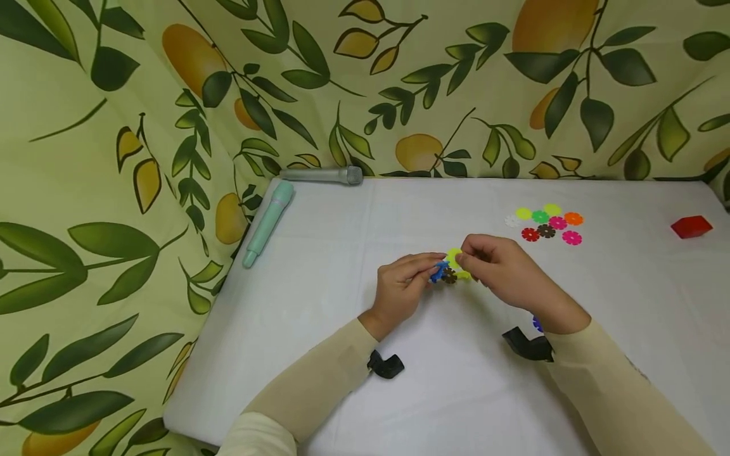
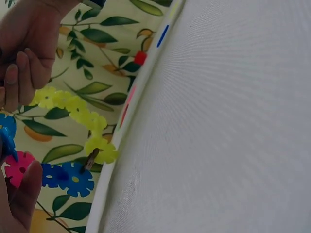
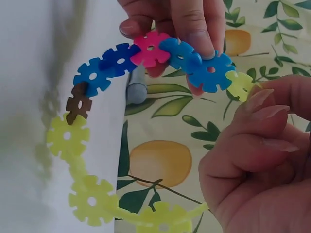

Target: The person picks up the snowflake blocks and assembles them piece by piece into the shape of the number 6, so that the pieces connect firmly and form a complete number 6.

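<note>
A curved chain of notched plastic snowflake discs (image 3: 92, 199) hangs between my hands above the table. Yellow discs make up the lower part; a brown disc (image 3: 78, 104), several blue ones and a pink disc (image 3: 150, 48) form the upper part. My left hand (image 1: 402, 285) pinches the chain near the pink disc and a light blue disc (image 3: 210, 70). With thumb and fingers, my right hand (image 1: 507, 272) pinches the chain's yellow end, where a yellow disc (image 3: 239, 86) meets the light blue one. Whether those two discs are slotted together I cannot tell.
Several loose discs (image 1: 546, 230) of mixed colours lie at the back right, left of a red block (image 1: 691, 227). A blue disc (image 1: 537, 323) is partly hidden by my right wrist. A teal microphone (image 1: 268, 225) and a silver microphone (image 1: 322, 175) lie at the back left.
</note>
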A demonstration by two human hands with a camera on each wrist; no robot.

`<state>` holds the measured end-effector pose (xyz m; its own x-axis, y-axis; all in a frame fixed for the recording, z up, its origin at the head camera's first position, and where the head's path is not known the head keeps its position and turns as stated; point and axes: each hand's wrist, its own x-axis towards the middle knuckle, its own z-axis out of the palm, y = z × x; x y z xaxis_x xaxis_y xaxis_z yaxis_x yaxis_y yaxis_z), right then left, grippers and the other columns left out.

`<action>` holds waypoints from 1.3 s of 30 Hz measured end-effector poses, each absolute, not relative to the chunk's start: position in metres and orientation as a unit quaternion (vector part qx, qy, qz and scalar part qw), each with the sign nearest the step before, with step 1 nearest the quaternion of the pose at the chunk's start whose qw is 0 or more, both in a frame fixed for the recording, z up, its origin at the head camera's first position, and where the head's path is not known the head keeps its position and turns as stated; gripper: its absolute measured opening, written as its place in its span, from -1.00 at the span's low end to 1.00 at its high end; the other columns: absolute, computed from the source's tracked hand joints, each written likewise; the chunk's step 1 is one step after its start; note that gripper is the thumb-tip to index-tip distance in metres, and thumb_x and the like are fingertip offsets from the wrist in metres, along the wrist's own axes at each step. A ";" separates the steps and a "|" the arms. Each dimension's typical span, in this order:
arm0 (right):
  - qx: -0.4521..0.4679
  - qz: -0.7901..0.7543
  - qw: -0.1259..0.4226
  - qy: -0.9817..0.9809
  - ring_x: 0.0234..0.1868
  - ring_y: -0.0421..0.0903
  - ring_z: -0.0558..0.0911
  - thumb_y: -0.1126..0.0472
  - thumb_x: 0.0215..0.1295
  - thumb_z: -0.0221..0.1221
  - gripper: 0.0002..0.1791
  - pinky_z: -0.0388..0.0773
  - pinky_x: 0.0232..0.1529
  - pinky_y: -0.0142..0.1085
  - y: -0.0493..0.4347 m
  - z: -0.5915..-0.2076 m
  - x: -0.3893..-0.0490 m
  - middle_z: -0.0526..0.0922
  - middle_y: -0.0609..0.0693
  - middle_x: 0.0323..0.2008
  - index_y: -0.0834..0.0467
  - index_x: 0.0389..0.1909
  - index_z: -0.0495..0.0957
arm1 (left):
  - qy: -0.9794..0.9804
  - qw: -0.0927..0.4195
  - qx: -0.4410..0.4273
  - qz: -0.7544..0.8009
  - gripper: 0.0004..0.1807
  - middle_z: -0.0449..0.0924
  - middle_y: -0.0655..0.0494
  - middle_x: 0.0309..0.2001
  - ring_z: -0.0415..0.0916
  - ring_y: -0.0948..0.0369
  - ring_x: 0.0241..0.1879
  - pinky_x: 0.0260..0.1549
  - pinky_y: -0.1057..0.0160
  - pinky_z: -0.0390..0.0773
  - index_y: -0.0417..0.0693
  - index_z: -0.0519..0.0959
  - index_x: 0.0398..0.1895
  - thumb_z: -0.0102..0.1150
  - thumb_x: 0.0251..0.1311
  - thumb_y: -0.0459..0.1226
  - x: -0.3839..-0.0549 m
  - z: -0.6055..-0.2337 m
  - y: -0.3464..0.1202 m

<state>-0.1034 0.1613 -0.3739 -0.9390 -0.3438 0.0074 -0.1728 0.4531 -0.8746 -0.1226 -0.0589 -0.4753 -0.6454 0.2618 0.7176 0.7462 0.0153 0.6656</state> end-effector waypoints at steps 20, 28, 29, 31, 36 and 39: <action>-0.068 -0.609 0.093 0.785 -0.44 0.00 0.47 0.18 0.71 0.12 -0.63 0.48 -0.42 -0.26 0.157 -0.386 -0.107 0.50 0.14 -0.45 0.41 -0.28 0.49 | -0.652 0.154 -0.289 -0.684 -0.81 0.74 -0.37 0.02 0.67 -0.17 -0.36 -0.58 -0.18 0.69 -0.53 0.72 -0.04 0.25 0.36 -0.72 -0.123 -0.477 -0.055; -0.056 -0.631 0.123 0.764 -0.44 -0.04 0.48 0.20 0.71 0.11 -0.66 0.51 -0.43 -0.30 0.156 -0.391 -0.109 0.55 0.14 -0.38 0.42 -0.24 0.51 | -0.644 0.134 -0.288 -0.696 -0.83 0.76 -0.30 0.03 0.71 -0.13 -0.30 -0.51 -0.09 0.75 -0.46 0.70 0.00 0.24 0.43 -0.65 -0.123 -0.479 -0.058; -0.058 -0.630 0.127 0.764 -0.44 -0.04 0.48 0.20 0.71 0.11 -0.65 0.51 -0.43 -0.30 0.156 -0.391 -0.109 0.55 0.13 -0.38 0.41 -0.25 0.52 | -0.644 0.134 -0.289 -0.695 -0.84 0.76 -0.29 0.03 0.71 -0.12 -0.30 -0.51 -0.08 0.75 -0.45 0.70 0.00 0.25 0.44 -0.64 -0.123 -0.479 -0.059; -0.064 -0.629 0.134 0.763 -0.43 -0.03 0.48 0.20 0.70 0.11 -0.64 0.50 -0.42 -0.29 0.157 -0.392 -0.111 0.54 0.12 -0.39 0.43 -0.26 0.52 | -0.643 0.135 -0.291 -0.696 -0.85 0.77 -0.28 0.03 0.71 -0.12 -0.32 -0.51 -0.09 0.74 -0.44 0.71 -0.01 0.25 0.45 -0.63 -0.122 -0.478 -0.059; -0.078 -0.635 0.143 0.755 -0.42 -0.03 0.47 0.22 0.68 0.13 -0.63 0.49 -0.40 -0.29 0.158 -0.392 -0.112 0.53 0.12 -0.42 0.45 -0.30 0.50 | -0.641 0.140 -0.288 -0.698 -0.87 0.78 -0.25 0.02 0.73 -0.15 -0.33 -0.53 -0.11 0.73 -0.44 0.72 -0.06 0.25 0.44 -0.63 -0.122 -0.477 -0.059; -0.077 -0.650 0.144 0.742 -0.43 -0.04 0.46 0.24 0.68 0.13 -0.65 0.47 -0.40 -0.29 0.155 -0.392 -0.111 0.52 0.11 -0.42 0.43 -0.32 0.49 | -0.643 0.148 -0.281 -0.697 -0.89 0.78 -0.26 0.00 0.74 -0.17 -0.36 -0.55 -0.12 0.73 -0.45 0.72 -0.09 0.26 0.43 -0.63 -0.121 -0.476 -0.058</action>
<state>-0.1110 0.1549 -0.3922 -0.9467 -0.3018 -0.1129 0.0719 0.1440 -0.9870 -0.1210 -0.0583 -0.4758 -0.7987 0.1555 0.5813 0.5668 -0.1298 0.8135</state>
